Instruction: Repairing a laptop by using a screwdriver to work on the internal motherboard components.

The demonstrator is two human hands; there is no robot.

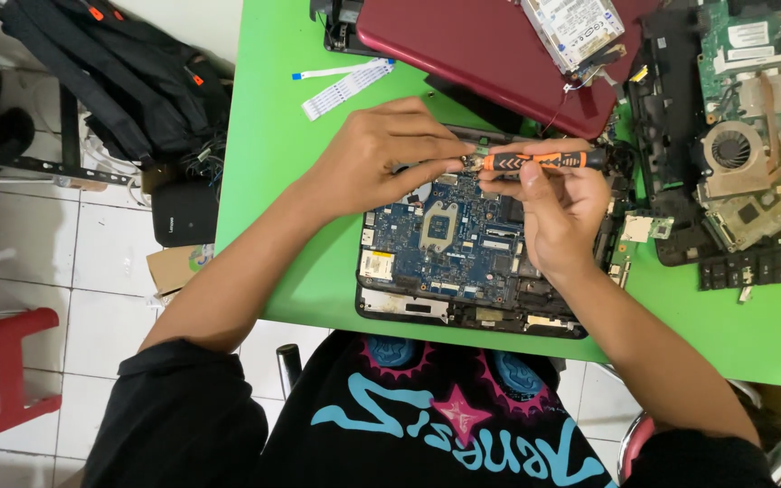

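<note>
screwdriver held level between two hands above an opened laptop base

an orange-and-black screwdriver [535, 161] is held roughly level above the far edge of a blue motherboard [463, 237], which is seated in a black laptop base [409, 305] on a green table [273, 136]. the handle is clamped by the right hand [560, 210], with fingers and thumb closed around it. the metal tip end is pinched by the thumb and fingertips of the left hand [380, 161], so that the two hands are brought close together, joined only through the tool. whether a bit is seated in the tip cannot be told.

just behind the hands a dark red laptop lid [481, 50] is laid, and a silver hard drive [573, 27] is rested on it. to the right a second stripped board with a round cooling fan [731, 149] is seen in a black shell. a white ribbon cable [347, 88] with a blue end is laid on the table to the far left. off the table, a black backpack [128, 77] is leaned by the wall, and a red stool [2, 370] is stood on the white tiled floor [101, 262].
</note>
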